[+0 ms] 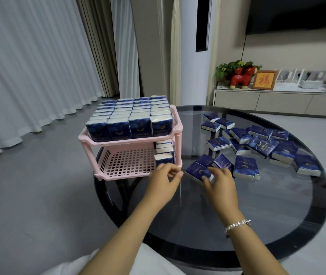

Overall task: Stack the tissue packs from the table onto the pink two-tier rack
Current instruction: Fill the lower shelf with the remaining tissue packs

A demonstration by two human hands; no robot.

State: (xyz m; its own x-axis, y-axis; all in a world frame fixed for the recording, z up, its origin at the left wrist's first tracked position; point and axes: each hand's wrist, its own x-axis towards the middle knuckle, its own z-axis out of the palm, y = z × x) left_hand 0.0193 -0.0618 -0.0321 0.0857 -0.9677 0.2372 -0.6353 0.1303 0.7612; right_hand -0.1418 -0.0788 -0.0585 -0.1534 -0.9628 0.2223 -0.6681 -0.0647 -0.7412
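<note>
I see the right hand [218,180] gripping a dark blue tissue pack [198,171] on the round glass table [277,205], left hand [166,175] loosely curled, empty, beside the pink plastic two-tier rack [130,163]; a careless insertion may topple the upright row [164,152] on the lower tier

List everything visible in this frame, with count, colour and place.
Rack: one, pink, two tiers, table's left edge.
Upper-tier packs: four full rows, dark blue, upright.
Lower-tier packs: one short row, right side.
Loose packs: many, dark blue, scattered on the table.
Table: one, round dark glass.
Curtains: pale, left.
Cabinet: beige, holding plant, red figure, framed picture.
Left hand: at the rack's lower front corner, grip unclear.
Right hand: grips the nearest pack.
</note>
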